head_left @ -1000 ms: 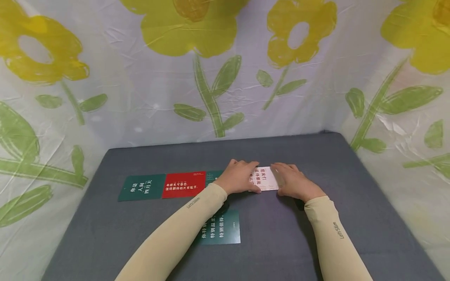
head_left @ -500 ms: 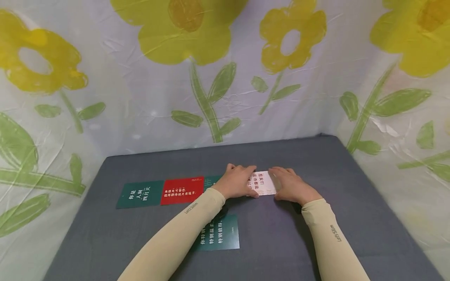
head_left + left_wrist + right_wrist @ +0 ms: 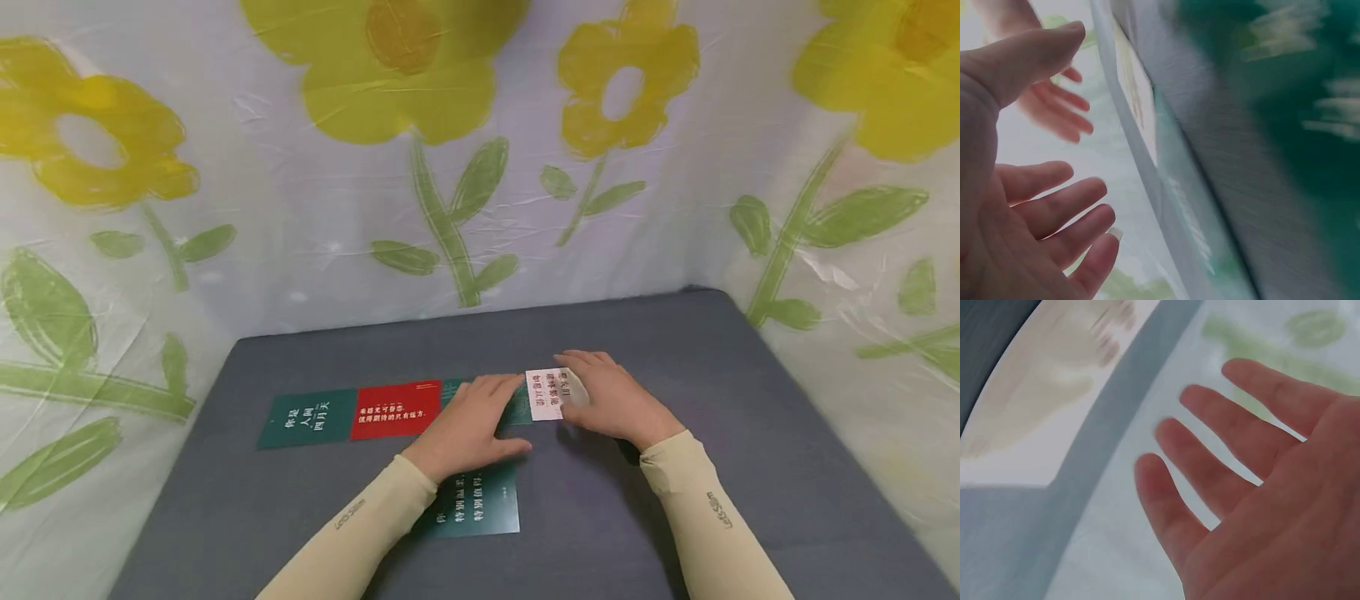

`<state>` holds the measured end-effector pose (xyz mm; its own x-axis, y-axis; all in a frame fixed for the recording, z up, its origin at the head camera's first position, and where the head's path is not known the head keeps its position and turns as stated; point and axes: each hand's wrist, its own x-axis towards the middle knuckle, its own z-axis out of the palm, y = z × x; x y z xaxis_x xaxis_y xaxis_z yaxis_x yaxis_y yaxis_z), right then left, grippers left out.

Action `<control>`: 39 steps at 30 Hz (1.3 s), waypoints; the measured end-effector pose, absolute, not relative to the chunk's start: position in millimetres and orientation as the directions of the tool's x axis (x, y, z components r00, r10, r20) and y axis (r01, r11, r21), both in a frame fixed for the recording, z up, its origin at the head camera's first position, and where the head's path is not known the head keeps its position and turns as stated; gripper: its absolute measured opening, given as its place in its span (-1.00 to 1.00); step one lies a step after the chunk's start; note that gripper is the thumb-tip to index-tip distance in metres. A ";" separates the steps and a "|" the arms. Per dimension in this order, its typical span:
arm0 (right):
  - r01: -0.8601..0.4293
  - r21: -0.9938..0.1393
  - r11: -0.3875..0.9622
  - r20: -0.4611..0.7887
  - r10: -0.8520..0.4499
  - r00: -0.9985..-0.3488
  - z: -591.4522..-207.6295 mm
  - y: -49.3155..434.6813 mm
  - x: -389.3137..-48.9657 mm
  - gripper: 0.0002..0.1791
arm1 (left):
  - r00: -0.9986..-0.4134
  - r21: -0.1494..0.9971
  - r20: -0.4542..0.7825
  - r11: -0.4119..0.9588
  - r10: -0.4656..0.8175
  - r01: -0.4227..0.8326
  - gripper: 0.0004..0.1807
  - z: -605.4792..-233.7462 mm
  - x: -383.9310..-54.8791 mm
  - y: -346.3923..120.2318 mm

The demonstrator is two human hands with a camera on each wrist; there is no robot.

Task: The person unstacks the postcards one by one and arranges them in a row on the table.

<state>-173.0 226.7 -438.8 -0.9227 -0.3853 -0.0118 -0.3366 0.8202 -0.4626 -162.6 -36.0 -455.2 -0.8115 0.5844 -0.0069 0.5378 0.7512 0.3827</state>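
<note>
A white card with red characters (image 3: 538,395) lies flat at the right end of a row of cards. Just left of it a green card (image 3: 517,410) is partly covered by my left hand (image 3: 468,425), whose fingers are spread and hold nothing. My right hand (image 3: 618,400) is at the white card's right end and hides part of it from the head camera. In the right wrist view its fingers are extended, with a gap between them and the white card (image 3: 1022,406). Below my left hand lies another green card with white characters (image 3: 495,504), partly hidden.
Further left in the row are a red card (image 3: 397,412) and a green card (image 3: 307,418), side by side. All lie on a dark grey cloth-covered table (image 3: 600,533). A white curtain with yellow flowers (image 3: 315,258) hangs around its back and sides.
My left hand has come off the white card and moved left and nearer to me. The white card and my right hand have shifted slightly left, and more of the card's characters show.
</note>
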 end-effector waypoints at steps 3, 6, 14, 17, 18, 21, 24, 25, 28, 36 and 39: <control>-0.404 -0.461 0.790 0.025 -0.443 -0.896 -431.9 206.3 -160.8 -0.24 | -0.806 0.372 -0.023 0.753 0.591 0.542 0.07 -458.6 -141.0 -64.1; -0.496 -0.426 0.757 0.060 -0.523 -0.850 -428.6 183.3 -144.9 -0.28 | -0.813 0.396 -0.061 0.761 0.580 0.513 0.08 -460.3 -122.9 -89.9; -0.603 -0.388 0.697 -0.066 -0.674 -0.736 -444.2 139.6 -104.6 -0.08 | -0.827 0.466 -0.139 0.773 0.544 0.430 0.13 -456.7 -96.3 -133.3; -0.605 -0.368 0.706 -0.098 -0.676 -0.730 -450.0 131.1 -100.4 0.06 | -0.823 0.454 -0.169 0.784 0.543 0.424 0.14 -454.0 -90.8 -139.4; -0.605 -0.362 0.709 -0.109 -0.677 -0.728 -451.1 129.0 -99.5 0.10 | -0.819 0.451 -0.178 0.785 0.545 0.424 0.14 -453.6 -89.2 -140.3; -0.597 -0.355 0.719 -0.155 -0.675 -0.721 -453.0 125.2 -96.4 0.18 | -0.804 0.438 -0.200 0.785 0.561 0.438 0.15 -454.0 -86.0 -140.1; -0.592 -0.334 0.733 -0.184 -0.667 -0.722 -453.5 122.7 -93.2 0.21 | -0.794 0.424 -0.212 0.786 0.569 0.450 0.17 -455.8 -85.3 -138.0; -0.592 -0.321 0.739 -0.182 -0.662 -0.727 -454.1 122.2 -92.2 0.22 | -0.794 0.414 -0.216 0.790 0.569 0.453 0.17 -456.3 -85.6 -137.2; -0.585 -0.282 0.760 -0.168 -0.640 -0.750 -455.2 120.7 -90.4 0.25 | -0.801 0.399 -0.222 0.801 0.556 0.446 0.19 -457.4 -87.0 -135.8; -0.577 -0.267 0.772 -0.151 -0.625 -0.766 -458.0 119.6 -92.0 0.11 | -0.827 0.422 -0.217 0.814 0.519 0.400 0.18 -458.6 -88.1 -135.8; -0.573 -0.279 0.771 -0.143 -0.623 -0.769 -458.0 119.0 -92.8 0.03 | -0.830 0.420 -0.218 0.817 0.513 0.395 0.16 -458.4 -87.6 -135.9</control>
<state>-92.8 119.0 -458.0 -0.7691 -0.6230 -0.1428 -0.5728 0.7709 -0.2786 -87.6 -135.9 -458.4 -0.8300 0.5134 -0.2182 0.3949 0.8170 0.4201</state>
